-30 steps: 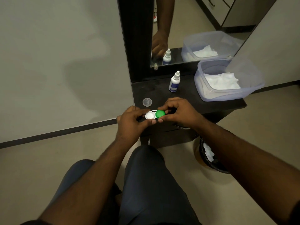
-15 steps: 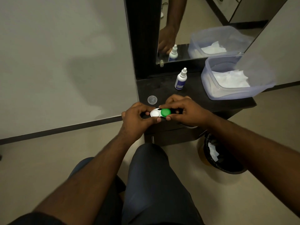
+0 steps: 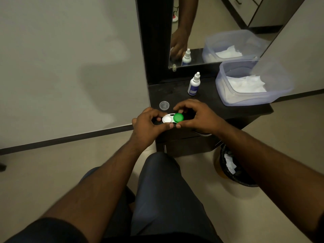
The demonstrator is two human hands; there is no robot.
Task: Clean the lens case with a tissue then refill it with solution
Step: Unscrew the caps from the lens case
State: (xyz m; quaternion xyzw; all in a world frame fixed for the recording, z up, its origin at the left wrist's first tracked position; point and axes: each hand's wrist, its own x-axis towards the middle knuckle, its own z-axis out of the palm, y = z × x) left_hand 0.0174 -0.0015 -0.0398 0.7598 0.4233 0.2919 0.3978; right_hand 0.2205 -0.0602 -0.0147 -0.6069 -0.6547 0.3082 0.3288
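Head view: my left hand (image 3: 147, 126) pinches the lens case (image 3: 172, 118) steady so my right hand (image 3: 198, 116) can grip its green cap (image 3: 178, 117), solution bottle (image 3: 193, 84) just beyond.

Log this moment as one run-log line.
left hand: holds white plastic lens case | right hand: grip on round green cap | clear round lid: on dark counter

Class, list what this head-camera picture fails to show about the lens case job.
- Head view: solution inside the white lens case, too small to tell.
- Label text on the white dropper bottle, too small.
- Black waste bin, partly hidden behind the right forearm.
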